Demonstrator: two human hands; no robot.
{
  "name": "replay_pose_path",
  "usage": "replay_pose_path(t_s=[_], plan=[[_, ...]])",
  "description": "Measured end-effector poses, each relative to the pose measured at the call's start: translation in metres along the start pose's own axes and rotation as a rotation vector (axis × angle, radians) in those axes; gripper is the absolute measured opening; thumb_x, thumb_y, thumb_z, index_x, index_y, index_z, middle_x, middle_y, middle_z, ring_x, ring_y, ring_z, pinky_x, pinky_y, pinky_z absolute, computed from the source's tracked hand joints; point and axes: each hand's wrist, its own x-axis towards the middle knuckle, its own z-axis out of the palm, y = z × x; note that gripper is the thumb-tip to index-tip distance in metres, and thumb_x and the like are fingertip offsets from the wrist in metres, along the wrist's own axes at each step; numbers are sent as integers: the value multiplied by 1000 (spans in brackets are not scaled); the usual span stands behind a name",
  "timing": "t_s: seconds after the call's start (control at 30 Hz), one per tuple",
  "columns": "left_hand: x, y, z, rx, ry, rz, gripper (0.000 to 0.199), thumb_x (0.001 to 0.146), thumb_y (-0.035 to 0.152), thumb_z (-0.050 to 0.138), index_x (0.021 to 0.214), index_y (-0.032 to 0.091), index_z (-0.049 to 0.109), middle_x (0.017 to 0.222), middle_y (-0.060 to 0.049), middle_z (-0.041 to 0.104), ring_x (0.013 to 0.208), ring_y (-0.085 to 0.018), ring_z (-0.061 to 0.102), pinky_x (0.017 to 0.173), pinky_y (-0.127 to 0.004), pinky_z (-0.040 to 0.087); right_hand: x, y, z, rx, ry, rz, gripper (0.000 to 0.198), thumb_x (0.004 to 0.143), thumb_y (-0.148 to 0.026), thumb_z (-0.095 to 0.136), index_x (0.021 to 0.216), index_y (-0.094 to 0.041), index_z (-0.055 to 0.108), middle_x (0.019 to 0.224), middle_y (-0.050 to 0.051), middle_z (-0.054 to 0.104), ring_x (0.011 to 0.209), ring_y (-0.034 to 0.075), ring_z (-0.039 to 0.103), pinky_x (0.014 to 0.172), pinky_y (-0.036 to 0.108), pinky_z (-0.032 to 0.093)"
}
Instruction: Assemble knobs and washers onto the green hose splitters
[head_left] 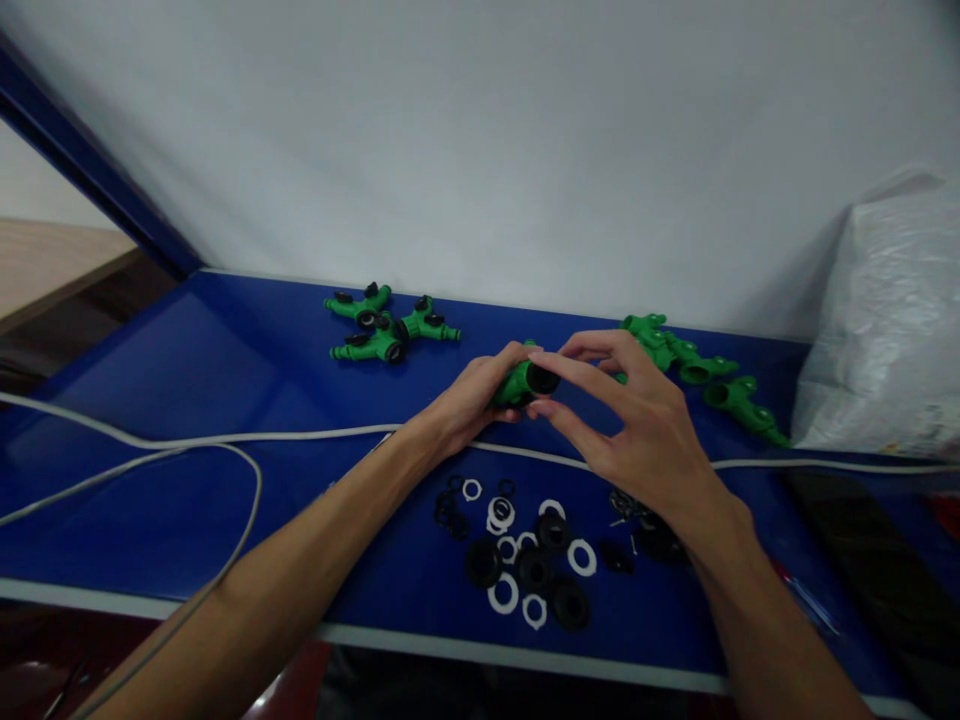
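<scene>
The blue table spans the frame, a pale cable crossing it; a forearm snagging that could sweep loose parts about. Right of centre, my right hand curves thumb and fingertips around one end of the piece; I can't tell how firmly. My left hand grips the green fitting mid-frame; slackening might let it twist or drop. Uneven pressure could tilt its black collar. A fall could scatter the white rings, lower centre.
</scene>
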Motion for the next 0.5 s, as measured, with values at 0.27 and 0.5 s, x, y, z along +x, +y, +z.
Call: replay_pose_path(t_s=[0.27, 0.5], plan=[[0, 2, -1, 37, 8, 9, 34, 87, 49, 63, 86, 16, 68, 70, -2, 64, 55, -9, 57, 43, -17, 35, 0, 3, -1, -17, 23, 25, 35, 94, -27, 71, 128, -27, 64, 114, 10, 64, 102, 24, 67, 84, 42, 58], [1, 0, -2, 63, -9, 9, 35, 87, 51, 64, 83, 16, 67, 70, -2, 64, 58, -10, 59, 44, -17, 37, -2, 1, 4, 8, -22, -29, 32, 97, -18, 65, 128, -27, 63, 114, 9, 68, 101, 22, 68, 86, 41, 59]])
